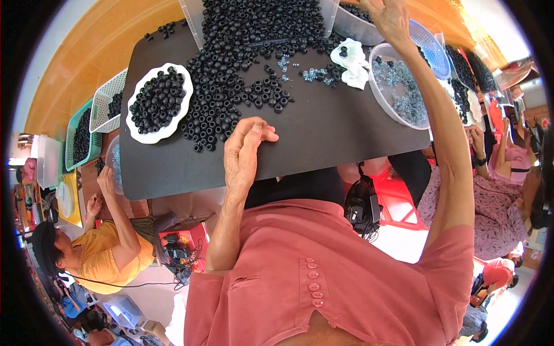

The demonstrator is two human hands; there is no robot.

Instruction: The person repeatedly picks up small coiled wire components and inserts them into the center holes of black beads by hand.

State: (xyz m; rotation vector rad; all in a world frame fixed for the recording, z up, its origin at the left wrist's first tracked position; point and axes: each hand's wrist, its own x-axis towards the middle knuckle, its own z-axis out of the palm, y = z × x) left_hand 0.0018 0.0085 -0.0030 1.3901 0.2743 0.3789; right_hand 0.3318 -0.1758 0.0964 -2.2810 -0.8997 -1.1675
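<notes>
My left hand (245, 153) hovers over the near edge of the dark table (340, 130), its fingers curled in and the thumb against them; whatever they hold is hidden. Just beyond it spreads a loose heap of black beads (213, 98). My right arm stretches far forward, and my right hand (392, 23) is at the top edge, above a grey basin (352, 26) with black beads in it. The picture cuts off its fingertips. Under that forearm stands a round clear tub (378, 95) of small clear bluish pieces. A white scalloped plate (183, 115) heaped with black beads lies at the left.
A large clear bin (196, 29) of black beads stands at the far side. Near the basin are a white dish (355, 78) and a blue basket (441, 57). Co-workers sit at both sides, one in a yellow shirt (115, 248). Small clear pieces (314, 75) lie scattered mid-table.
</notes>
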